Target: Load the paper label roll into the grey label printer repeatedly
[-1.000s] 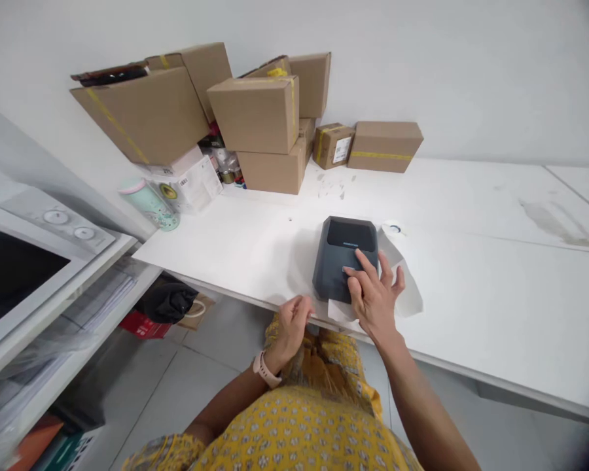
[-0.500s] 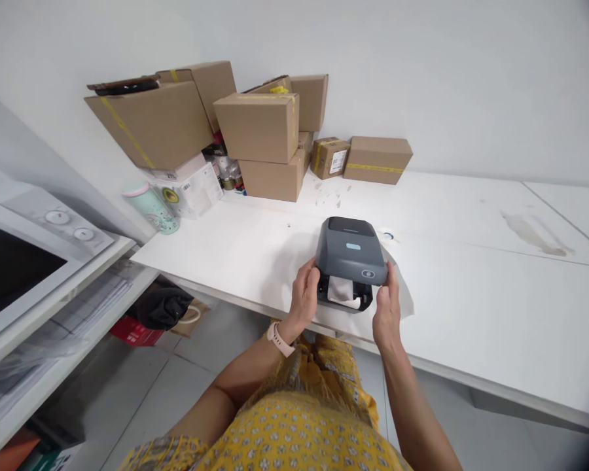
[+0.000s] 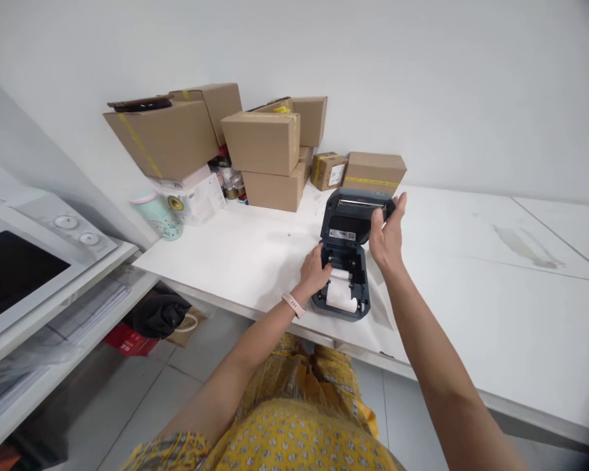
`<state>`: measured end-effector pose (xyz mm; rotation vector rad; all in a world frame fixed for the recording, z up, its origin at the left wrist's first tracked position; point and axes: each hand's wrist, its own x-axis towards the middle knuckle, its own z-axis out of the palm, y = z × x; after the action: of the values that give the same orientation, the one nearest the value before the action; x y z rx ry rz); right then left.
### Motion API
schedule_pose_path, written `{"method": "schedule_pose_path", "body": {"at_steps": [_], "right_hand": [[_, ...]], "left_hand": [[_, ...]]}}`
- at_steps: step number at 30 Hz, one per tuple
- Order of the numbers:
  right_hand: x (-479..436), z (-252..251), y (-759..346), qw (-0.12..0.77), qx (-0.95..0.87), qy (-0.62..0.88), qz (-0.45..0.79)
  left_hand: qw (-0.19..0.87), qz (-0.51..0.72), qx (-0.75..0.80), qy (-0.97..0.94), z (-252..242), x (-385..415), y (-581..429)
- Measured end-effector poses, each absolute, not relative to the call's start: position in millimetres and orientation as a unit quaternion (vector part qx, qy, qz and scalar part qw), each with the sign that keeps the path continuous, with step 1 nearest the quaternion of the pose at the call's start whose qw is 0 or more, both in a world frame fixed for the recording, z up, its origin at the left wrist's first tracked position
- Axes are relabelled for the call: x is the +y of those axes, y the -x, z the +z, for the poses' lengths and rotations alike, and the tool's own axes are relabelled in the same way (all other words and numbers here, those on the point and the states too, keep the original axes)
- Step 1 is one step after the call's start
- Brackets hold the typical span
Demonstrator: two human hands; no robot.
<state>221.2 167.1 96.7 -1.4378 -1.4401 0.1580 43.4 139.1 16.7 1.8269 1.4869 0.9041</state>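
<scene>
A dark grey label printer (image 3: 364, 288) stands near the table's front edge with its lid (image 3: 360, 222) swung up and back. White label paper (image 3: 339, 293) lies inside the exposed compartment. My right hand (image 3: 389, 239) grips the lid's right edge, thumb on the inner face and fingers behind it. At the left wall of the base is my left hand (image 3: 315, 269), wrapped over the side with the thumb at the inner rim. A pink band (image 3: 293, 305) circles my left wrist.
Cardboard boxes (image 3: 260, 140) are stacked at the back left, with two lower boxes (image 3: 375, 171) beside them by the wall. A mint tumbler (image 3: 158, 216) stands at the table's left end. A microwave (image 3: 44, 242) sits on a shelf at far left. White sheet (image 3: 380, 307) lies under the printer.
The printer's lid has been raised from nearly closed to wide open, showing the compartment. My right hand has moved up and away with the lid; my left hand has shifted slightly along the base.
</scene>
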Motion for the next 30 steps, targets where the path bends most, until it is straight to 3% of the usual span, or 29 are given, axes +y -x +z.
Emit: {"method": "schedule_pose_path", "body": {"at_steps": [8, 10, 14, 19, 26, 28, 30], "right_hand": [[158, 92, -224, 0.535, -0.623, 0.563, -0.093], [142, 80, -219, 0.434, -0.701, 0.563, -0.055], [135, 58, -210, 0.079, -0.852, 0.516, 0.043], [150, 41, -199, -0.019, -0.870, 0.486, 0.081], [155, 53, -219, 0.026, -0.871, 0.462, 0.167], [142, 64, -242, 0.119, -0.858, 0.443, 0.233], [121, 73, -272, 0.277, -0.794, 0.434, 0.323]], "left_hand": [[0.301, 0.316, 0.587, -0.682, 18, 133, -41], [0.300, 0.314, 0.594, -0.677, 19, 132, -41], [0.297, 0.313, 0.601, -0.673, 19, 132, -42], [0.288, 0.317, 0.592, -0.682, 18, 129, -41], [0.275, 0.310, 0.599, -0.685, 17, 127, -37], [0.277, 0.324, 0.593, -0.683, 17, 127, -36], [0.278, 0.336, 0.588, -0.681, 17, 126, -37]]}}
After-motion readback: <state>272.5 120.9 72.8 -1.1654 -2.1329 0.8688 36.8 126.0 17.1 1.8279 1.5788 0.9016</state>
